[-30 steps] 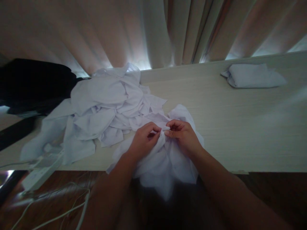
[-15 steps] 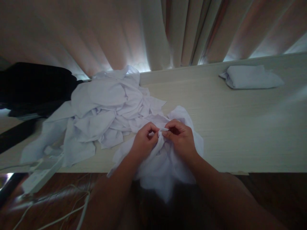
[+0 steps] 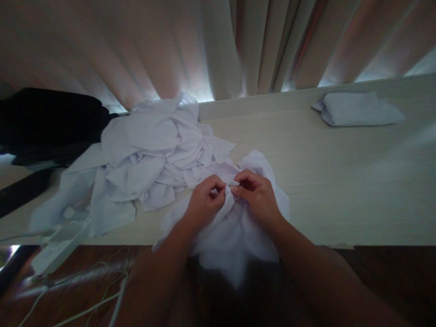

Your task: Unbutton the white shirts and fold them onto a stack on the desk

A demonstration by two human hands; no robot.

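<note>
Right at the near edge of the table [image 3: 340,181] lies a white cloth [image 3: 235,231], crumpled, with its lower part hanging over the edge toward the person. Both hands meet on the top of this cloth. The left hand [image 3: 204,202] has its fingers curled together and pinches a small fold of the fabric between thumb and fingertips. The right hand [image 3: 257,195] does the same from the other side, its fingers bent and closed on the same fold, so the two hands nearly touch each other at the pinched point.

Just behind and to the left of the cloth there is a loose pile of white cloths [image 3: 150,154], which touches it and spreads toward the left end of the table. Well apart, at the far right, one folded white cloth [image 3: 357,109] rests near the back edge. Beige curtains [image 3: 218,45] hang behind the table. A dark bundle [image 3: 51,122] sits at the far left, and a white power strip [image 3: 57,245] with cables lies below the left table edge.
</note>
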